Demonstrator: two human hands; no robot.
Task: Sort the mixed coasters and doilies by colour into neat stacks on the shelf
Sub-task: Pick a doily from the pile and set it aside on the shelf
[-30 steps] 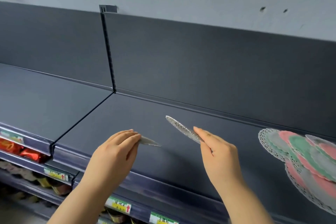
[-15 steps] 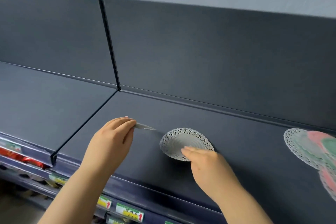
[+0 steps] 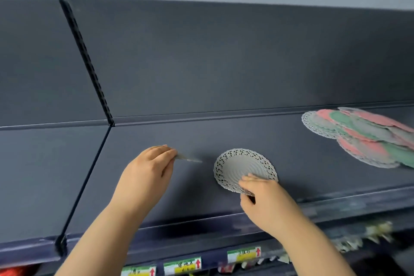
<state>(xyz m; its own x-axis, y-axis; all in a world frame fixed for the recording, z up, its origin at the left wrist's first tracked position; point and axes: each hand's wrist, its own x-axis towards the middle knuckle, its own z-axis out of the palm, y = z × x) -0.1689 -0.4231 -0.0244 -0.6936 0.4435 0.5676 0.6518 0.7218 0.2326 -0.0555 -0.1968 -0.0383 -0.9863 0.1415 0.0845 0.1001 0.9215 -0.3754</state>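
Fingers [image 3: 251, 180] of the right hand [image 3: 268, 204] are pinched on the near edge of a white lace doily [image 3: 240, 167]: fingertips lie on its upper face, thumb sits under the rim. That doily lies almost flat on the dark shelf [image 3: 291, 163], near its middle, its far edge clear of the fingers. Left hand [image 3: 147, 175] is closed on a second thin pale doily [image 3: 188, 158], seen edge-on; it juts rightward from the fingertips, and whether it touches the shelf cannot be told. The two held pieces are near each other but apart. Well to the right, close to the back panel [image 3: 224, 56], a mixed heap [image 3: 363, 136] of pink, green and white doilies lies fanned and overlapping on the same shelf. Yellow-green price labels [image 3: 182, 265] run along the shelf edge below.
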